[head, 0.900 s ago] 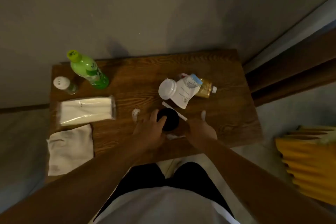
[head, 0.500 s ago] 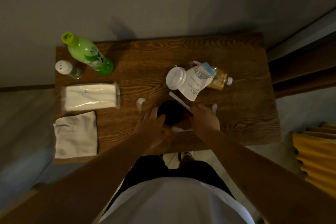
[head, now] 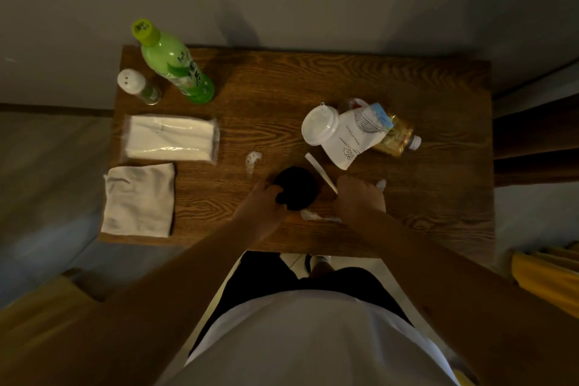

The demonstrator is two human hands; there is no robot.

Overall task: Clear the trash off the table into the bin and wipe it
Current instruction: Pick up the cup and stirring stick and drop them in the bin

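Note:
A black round thing lies near the middle of the wooden table. My left hand curls its fingers over that thing's left side. My right hand rests palm down just right of it, fingers bent by the near end of a thin white stick. A crumpled white scrap peeks out at the hand's right side. Two more white scraps lie at the left and between my wrists. A white lid, a printed paper pouch and a small amber bottle lie further back. No bin is in view.
A folded grey cloth lies at the table's front left corner, a tissue pack behind it. A green bottle and a white-capped shaker stand at the back left. Walls close in behind; something yellow sits at the right.
My left hand has closed its fingers on the black round thing. My right hand has slid forward to the white stick's end and the scrap beside it. The camera has tilted down.

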